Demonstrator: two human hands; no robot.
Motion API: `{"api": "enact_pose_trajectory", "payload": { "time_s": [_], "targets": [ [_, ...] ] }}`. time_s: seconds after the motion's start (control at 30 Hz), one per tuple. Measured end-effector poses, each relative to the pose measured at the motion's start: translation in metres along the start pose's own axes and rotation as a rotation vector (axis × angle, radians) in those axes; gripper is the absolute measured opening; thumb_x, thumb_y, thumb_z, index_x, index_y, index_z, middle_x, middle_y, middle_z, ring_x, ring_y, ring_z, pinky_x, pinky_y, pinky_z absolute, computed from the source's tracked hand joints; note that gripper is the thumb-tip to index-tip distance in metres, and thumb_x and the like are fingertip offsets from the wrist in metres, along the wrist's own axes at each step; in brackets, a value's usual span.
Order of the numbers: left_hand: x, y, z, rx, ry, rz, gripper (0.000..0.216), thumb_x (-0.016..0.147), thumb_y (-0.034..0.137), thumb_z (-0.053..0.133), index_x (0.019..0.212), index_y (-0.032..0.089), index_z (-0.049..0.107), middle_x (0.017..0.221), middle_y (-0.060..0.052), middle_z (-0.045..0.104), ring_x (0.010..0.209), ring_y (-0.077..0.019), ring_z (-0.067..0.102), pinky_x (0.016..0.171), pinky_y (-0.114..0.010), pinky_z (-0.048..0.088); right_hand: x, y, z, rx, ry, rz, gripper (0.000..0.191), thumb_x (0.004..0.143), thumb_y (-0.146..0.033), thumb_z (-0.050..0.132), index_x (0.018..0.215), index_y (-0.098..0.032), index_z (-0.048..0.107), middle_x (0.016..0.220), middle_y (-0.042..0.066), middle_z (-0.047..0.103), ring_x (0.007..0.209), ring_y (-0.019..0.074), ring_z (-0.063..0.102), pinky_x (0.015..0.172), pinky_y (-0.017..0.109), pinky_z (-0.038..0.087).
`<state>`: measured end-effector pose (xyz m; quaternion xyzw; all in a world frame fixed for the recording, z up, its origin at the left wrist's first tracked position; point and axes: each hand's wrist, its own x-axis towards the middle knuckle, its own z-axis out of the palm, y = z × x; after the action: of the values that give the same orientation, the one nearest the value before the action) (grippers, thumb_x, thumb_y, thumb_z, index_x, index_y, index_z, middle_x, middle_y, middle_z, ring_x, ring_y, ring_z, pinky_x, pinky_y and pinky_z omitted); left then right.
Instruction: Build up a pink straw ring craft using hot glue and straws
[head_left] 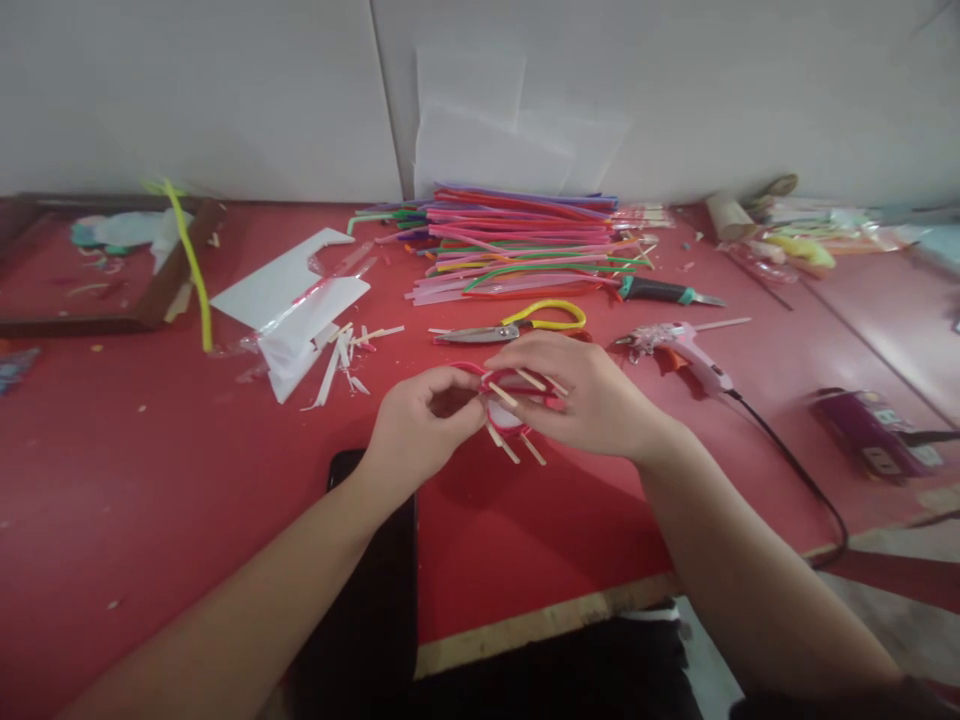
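Note:
Between my two hands, above the red table, is a small red-rimmed craft piece (510,418) with several short wooden sticks poking out of it. White material shows inside its red loops. My left hand (427,420) pinches its left side with thumb and fingertips. From the right, my right hand (581,395) grips it, fingers curled over the top and thumb below. My fingers hide part of the piece. Just beyond my hands lie scissors (517,325) with yellow handles. A pink glue gun (686,355) rests to the right of my right hand.
Colourful pipe cleaners (517,240) are piled at the back, beside a green-and-black tool (667,291). White paper (289,290) and stick scraps (341,360) lie left. A black phone (375,590) is near the front edge. A cord (795,450) runs right, near a purple box (874,430).

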<state>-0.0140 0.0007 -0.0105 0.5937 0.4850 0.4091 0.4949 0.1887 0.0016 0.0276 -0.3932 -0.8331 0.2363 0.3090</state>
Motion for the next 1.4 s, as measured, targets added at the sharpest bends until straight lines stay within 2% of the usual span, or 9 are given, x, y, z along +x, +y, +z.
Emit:
{"api": "enact_pose_trajectory", "payload": {
  "time_s": [0.2,0.3,0.47,0.57,0.73,0.97,1.1,1.23,1.4],
  "targets": [
    [0.004,-0.007,-0.002,-0.057,0.007,-0.051,0.009,0.072,0.026,0.074,0.079,0.022,0.072,0.075,0.000,0.072,0.065,-0.0151,0.064,0.062,-0.027,0.049,0.001,-0.002,-0.005,0.376,0.163,0.115,0.028,0.088,-0.030,0.063,0.115,-0.026,0.069,0.124,0.005,0.067,0.116,0.0217,0.063,0.101,0.037,0.051],
    [0.003,-0.007,-0.003,-0.039,-0.033,-0.037,0.009,0.072,0.025,0.074,0.081,0.021,0.072,0.080,0.000,0.072,0.068,-0.0153,0.064,0.066,-0.027,0.049,0.004,0.003,-0.002,0.587,0.286,0.208,0.013,0.086,-0.026,0.056,0.086,-0.023,0.068,0.093,0.003,0.068,0.092,0.0183,0.066,0.087,0.035,0.054],
    [0.002,-0.001,-0.005,-0.093,-0.169,-0.055,0.007,0.074,0.021,0.069,0.081,0.020,0.070,0.078,0.002,0.070,0.072,-0.0152,0.064,0.072,-0.028,0.048,0.009,0.012,0.010,0.622,0.346,0.322,0.035,0.089,-0.032,0.048,0.056,-0.023,0.042,0.058,-0.003,0.044,0.058,0.0121,0.051,0.062,0.028,0.048],
    [0.002,0.003,-0.005,-0.134,-0.217,-0.083,0.007,0.074,0.021,0.067,0.080,0.020,0.070,0.080,0.002,0.070,0.075,-0.0151,0.063,0.075,-0.028,0.048,0.008,0.011,0.011,0.570,0.247,0.362,0.034,0.087,-0.040,0.064,0.063,-0.021,0.049,0.061,-0.004,0.049,0.059,0.0097,0.049,0.059,0.025,0.044],
    [0.002,0.007,-0.006,-0.177,-0.213,-0.145,0.008,0.074,0.024,0.067,0.080,0.020,0.069,0.076,0.003,0.067,0.071,-0.0142,0.060,0.069,-0.026,0.045,0.004,0.007,0.000,0.613,-0.175,0.383,0.040,0.081,-0.034,0.074,0.115,-0.020,0.060,0.102,0.003,0.063,0.084,0.0120,0.061,0.071,0.024,0.050],
    [0.001,0.011,-0.006,-0.146,-0.283,-0.166,0.005,0.069,0.021,0.070,0.073,0.018,0.069,0.070,0.002,0.066,0.067,-0.0153,0.059,0.064,-0.026,0.044,0.003,0.011,0.001,0.669,-0.412,0.498,0.032,0.076,-0.022,0.068,0.108,-0.017,0.064,0.084,-0.002,0.067,0.070,0.0094,0.059,0.063,0.022,0.044],
    [0.000,0.010,-0.004,-0.259,-0.168,-0.204,0.029,0.083,0.048,0.068,0.085,0.019,0.072,0.077,-0.001,0.071,0.074,-0.0181,0.065,0.067,-0.028,0.049,0.004,0.010,0.006,0.764,-0.288,0.626,0.034,0.071,-0.017,0.067,0.105,-0.018,0.064,0.070,-0.006,0.061,0.057,0.0067,0.052,0.052,0.019,0.040],
    [0.001,0.013,-0.002,-0.606,-0.080,-0.288,0.059,0.073,0.075,0.068,0.094,0.019,0.068,0.085,-0.007,0.076,0.075,-0.0251,0.072,0.060,-0.032,0.055,0.009,0.004,0.012,0.943,0.008,0.715,0.038,0.063,-0.019,0.070,0.101,-0.019,0.065,0.069,-0.006,0.062,0.056,0.0088,0.055,0.051,0.021,0.047],
    [-0.001,0.014,-0.003,-0.738,-0.050,-0.294,0.069,0.067,0.073,0.076,0.113,0.024,0.061,0.103,-0.008,0.075,0.092,-0.0280,0.074,0.071,-0.039,0.062,0.016,0.001,0.030,1.022,0.452,0.728,0.032,0.060,-0.027,0.072,0.090,-0.021,0.063,0.082,-0.004,0.065,0.065,0.0110,0.061,0.057,0.025,0.054]
  ]
}}
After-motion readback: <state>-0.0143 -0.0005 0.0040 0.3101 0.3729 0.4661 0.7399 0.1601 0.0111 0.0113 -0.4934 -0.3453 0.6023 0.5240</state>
